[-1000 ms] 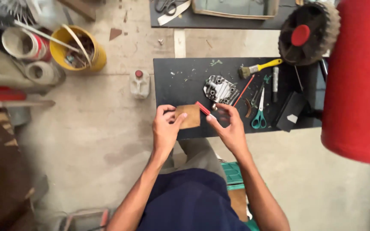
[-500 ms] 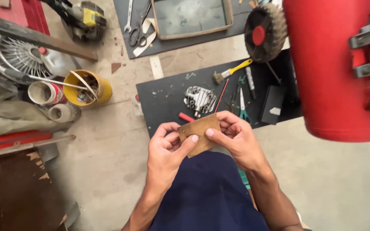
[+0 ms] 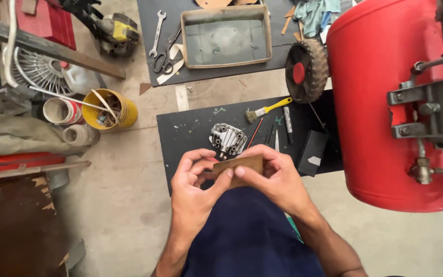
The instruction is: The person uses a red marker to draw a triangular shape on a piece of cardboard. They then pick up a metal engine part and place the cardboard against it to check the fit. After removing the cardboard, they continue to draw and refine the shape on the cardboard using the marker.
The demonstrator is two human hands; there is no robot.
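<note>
Brown card piece [image 3: 238, 165], one, pinched between both hands above the lap, left hand [image 3: 197, 185] gripping its left end, right hand [image 3: 275, 177] its right, one metal engine cover [image 3: 227, 138], one yellow-handled brush [image 3: 267, 109] on black mat [image 3: 190, 136] beyond.

black box [image 3: 311, 150] | right on black mat [image 3: 190, 136] | white label [image 3: 314, 160]

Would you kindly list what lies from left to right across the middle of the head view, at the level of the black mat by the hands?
Yellow bucket → metal cover → yellow-handled brush → black box → red tank.
</note>
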